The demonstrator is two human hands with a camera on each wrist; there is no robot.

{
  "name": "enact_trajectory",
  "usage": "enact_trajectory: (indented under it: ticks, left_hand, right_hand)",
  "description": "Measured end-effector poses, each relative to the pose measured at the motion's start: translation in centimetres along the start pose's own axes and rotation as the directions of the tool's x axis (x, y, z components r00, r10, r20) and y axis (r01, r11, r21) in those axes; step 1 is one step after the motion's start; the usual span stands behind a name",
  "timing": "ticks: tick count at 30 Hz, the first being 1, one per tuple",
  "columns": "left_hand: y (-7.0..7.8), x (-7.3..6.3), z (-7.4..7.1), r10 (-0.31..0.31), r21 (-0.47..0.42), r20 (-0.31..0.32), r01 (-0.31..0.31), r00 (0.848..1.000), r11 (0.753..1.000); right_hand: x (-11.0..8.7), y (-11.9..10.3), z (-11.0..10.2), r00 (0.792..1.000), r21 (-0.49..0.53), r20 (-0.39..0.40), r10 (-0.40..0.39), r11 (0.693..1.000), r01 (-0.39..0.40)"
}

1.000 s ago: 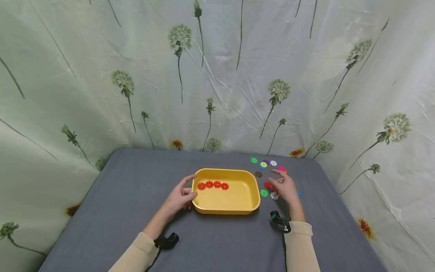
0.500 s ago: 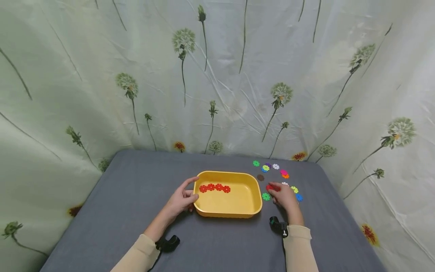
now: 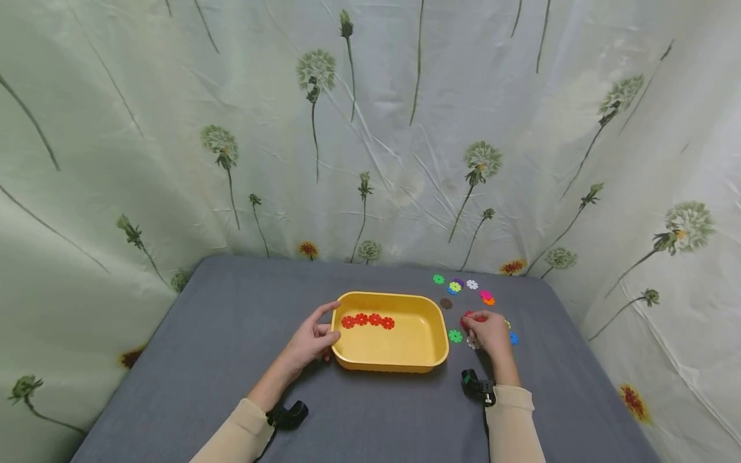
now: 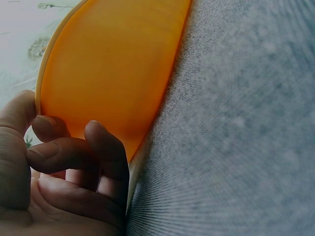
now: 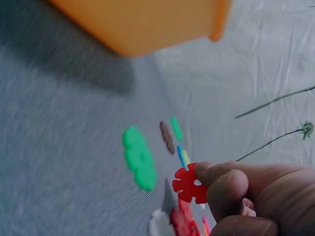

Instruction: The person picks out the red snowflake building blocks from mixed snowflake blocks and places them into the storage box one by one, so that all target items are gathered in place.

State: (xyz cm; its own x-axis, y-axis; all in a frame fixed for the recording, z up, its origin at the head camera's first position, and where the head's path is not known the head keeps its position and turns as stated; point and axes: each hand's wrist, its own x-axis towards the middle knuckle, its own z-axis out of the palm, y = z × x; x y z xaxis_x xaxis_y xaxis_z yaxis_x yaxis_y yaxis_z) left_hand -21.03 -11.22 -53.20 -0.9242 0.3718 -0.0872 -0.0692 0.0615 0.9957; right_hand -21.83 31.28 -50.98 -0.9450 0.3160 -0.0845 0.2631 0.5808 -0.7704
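Observation:
A yellow plastic tray [image 3: 393,366] stands on the grey cloth. Inside, toward its left, several red snowflake discs [image 3: 375,319] form a row. My left hand [image 3: 309,337] grips the tray's left end, with curled fingers [image 4: 64,155] against the outer wall in the left wrist view. To the right of the tray, my right hand [image 3: 491,331] pinches a red snowflake disc [image 5: 188,186] between thumb and index finger. Another red disc [image 5: 182,221] lies just below it, beside a white disc [image 5: 160,223]. A green disc [image 3: 455,336] lies between tray and right hand.
Loose discs lie at the back right: a brown one [image 3: 446,303], a green one [image 3: 439,279], a white one [image 3: 472,284], a pink one [image 3: 485,294] and others. A blue disc [image 3: 514,338] is partly behind the right hand. A flowered curtain [image 3: 393,161] hangs behind the table.
My right hand has come down among the loose discs and taken hold of a red one. My left hand keeps its grip on the tray. The head view has shifted slightly.

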Motion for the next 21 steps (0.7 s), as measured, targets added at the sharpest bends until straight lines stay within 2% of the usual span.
enact_trajectory:
  ticks: [8,16,21]
  left_hand:
    - [0.0,0.0,0.0,-0.001,0.002,-0.006,0.001,1.0,1.0]
    - [0.1,0.0,0.0,0.004,-0.003,0.003,-0.004,1.0,1.0]
    - [0.1,-0.1,0.0,0.01,0.001,0.009,-0.01,1.0,1.0]
  right_hand:
    - [-0.4,-2.1,-0.4,1.0,0.165,0.023,0.013,0.986,-0.017]
    - [-1.5,-5.0,-0.2,0.996,0.303,0.056,-0.068,0.952,0.048]
    - [-2.8,-7.1,0.6,0.991,0.362,0.092,-0.093,0.931,0.054]
